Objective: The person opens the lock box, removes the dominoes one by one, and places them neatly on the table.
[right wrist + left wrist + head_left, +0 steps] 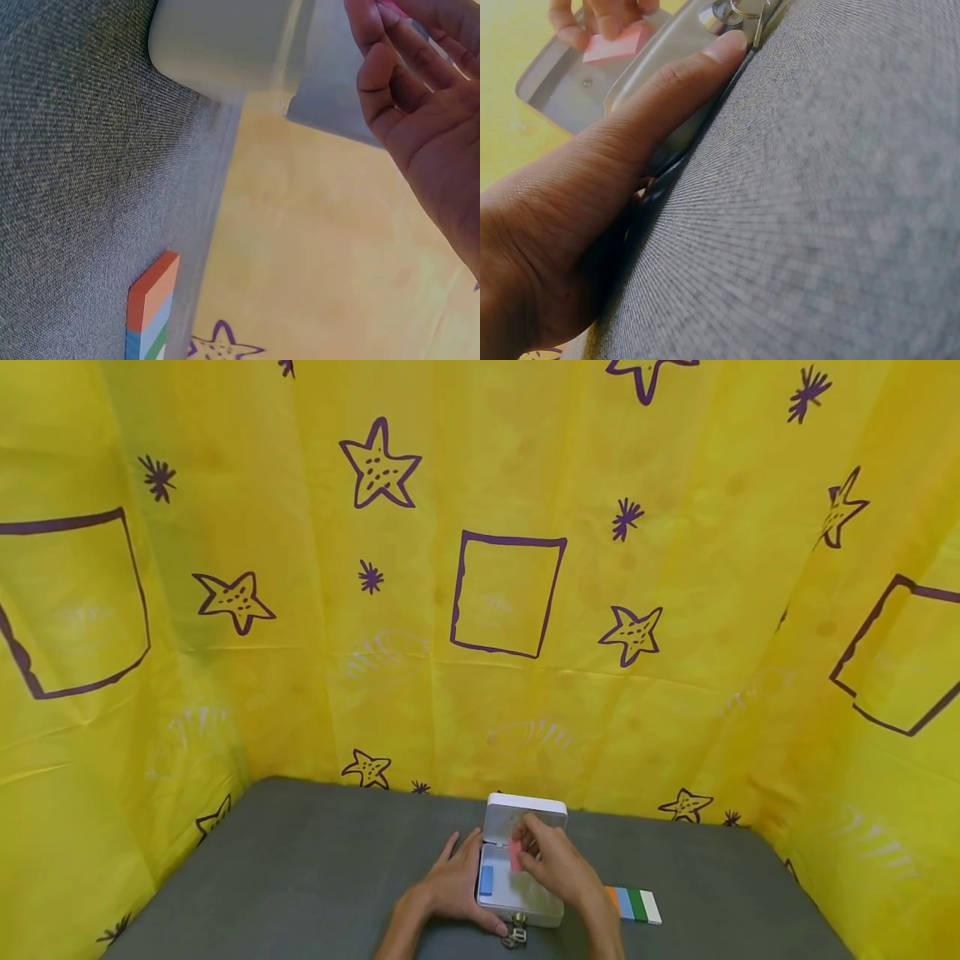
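Observation:
In the head view a small white metal box (pixel 517 902) stands with its lid (pixel 551 817) raised. My right hand (pixel 553 860) pinches a pink block (pixel 516 855) above the open box; the left wrist view also shows that pink block (pixel 616 45) under the fingertips. Flat inside the box, by its left wall, lies a blue block (pixel 487 881). My left hand (pixel 452 883) rests against the box's left side with fingers extended, and its thumb lies along the front near the lock (pixel 721 15). Keys (pixel 514 937) hang from the lock.
A row of flat blocks lies right of the box, partly behind my right forearm: orange (pixel 154 292), blue (pixel 626 903), green (pixel 638 905) and white (pixel 653 907). Beneath everything is a grey cloth-covered table (pixel 315 877). Yellow patterned curtains (pixel 315 710) enclose it at the back and sides.

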The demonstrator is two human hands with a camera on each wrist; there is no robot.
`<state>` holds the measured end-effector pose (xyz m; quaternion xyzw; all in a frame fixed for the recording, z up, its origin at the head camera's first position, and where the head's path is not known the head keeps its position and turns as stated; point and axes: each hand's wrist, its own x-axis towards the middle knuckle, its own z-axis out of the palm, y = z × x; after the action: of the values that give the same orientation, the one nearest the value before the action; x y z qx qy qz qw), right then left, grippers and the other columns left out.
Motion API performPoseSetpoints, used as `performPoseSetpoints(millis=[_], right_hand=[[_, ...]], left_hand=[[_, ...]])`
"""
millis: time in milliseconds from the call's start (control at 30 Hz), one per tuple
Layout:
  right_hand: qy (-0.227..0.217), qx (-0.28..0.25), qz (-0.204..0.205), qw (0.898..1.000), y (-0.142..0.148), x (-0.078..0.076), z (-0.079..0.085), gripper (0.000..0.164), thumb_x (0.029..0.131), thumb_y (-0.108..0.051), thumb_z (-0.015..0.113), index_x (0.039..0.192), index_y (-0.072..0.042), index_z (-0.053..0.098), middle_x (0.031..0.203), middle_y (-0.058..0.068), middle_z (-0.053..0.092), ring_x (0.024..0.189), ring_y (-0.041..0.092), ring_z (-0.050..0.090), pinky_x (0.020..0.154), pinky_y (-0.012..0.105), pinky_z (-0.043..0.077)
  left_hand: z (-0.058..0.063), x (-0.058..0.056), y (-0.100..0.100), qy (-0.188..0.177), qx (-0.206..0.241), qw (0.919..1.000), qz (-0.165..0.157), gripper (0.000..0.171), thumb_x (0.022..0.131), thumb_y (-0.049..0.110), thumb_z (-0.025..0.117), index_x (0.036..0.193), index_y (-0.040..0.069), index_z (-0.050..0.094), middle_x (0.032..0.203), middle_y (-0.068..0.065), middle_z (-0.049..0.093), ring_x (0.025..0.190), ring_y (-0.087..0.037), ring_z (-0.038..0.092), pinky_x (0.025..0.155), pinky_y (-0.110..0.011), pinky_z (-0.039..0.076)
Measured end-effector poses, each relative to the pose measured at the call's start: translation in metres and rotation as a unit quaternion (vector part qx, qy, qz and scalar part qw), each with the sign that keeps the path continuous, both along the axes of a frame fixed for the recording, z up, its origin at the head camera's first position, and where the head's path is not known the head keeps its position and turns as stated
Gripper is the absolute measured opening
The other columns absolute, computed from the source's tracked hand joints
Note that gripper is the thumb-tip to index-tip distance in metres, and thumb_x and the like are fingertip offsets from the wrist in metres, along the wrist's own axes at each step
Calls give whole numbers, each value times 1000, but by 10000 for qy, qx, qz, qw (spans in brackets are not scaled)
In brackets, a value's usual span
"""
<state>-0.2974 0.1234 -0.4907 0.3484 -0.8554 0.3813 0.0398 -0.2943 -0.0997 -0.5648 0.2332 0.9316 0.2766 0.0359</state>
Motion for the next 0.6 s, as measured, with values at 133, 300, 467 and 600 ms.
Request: performPoseSetpoints(millis=[133, 300, 467, 600], right_hand=[[-41, 24, -58, 10000, 3, 1, 2, 19, 91, 8, 67, 104, -4, 61, 89, 8, 70, 81, 7, 67, 70, 21, 57], [-7, -23, -76, 10000, 6, 0, 2, 23, 87, 9, 67, 104, -4, 60, 88, 6, 69, 80, 3, 64, 71, 22, 58], [-114, -96, -112, 9998, 4, 0, 1, 27, 84, 10, 66, 105, -5, 59, 88, 3, 67, 77, -1, 58, 69, 20, 55], [-103, -138, -107, 9998, 3, 0, 0, 26, 84, 8, 67, 105, -5, 59, 87, 2, 66, 76, -2, 57, 67, 18, 54]], left_hand=[[0, 0, 1, -41, 10, 10000, 23, 137, 65, 61, 92, 162, -4, 21, 170, -23, 30, 162, -36, 24, 133, -62, 10], [-2, 0, 0, -83, 19, 10000, -3, 137, 65, 61, 92, 162, -4, 20, 170, -23, 29, 162, -36, 23, 133, -62, 10], [-1, 1, -1, -90, -3, 10000, -21, 138, 66, 62, 91, 162, -5, 20, 170, -24, 28, 162, -36, 23, 133, -62, 10], [-1, 0, 0, -56, -58, 10000, 4, 137, 66, 63, 91, 162, -5, 20, 170, -24, 29, 162, -36, 24, 133, -62, 10]])
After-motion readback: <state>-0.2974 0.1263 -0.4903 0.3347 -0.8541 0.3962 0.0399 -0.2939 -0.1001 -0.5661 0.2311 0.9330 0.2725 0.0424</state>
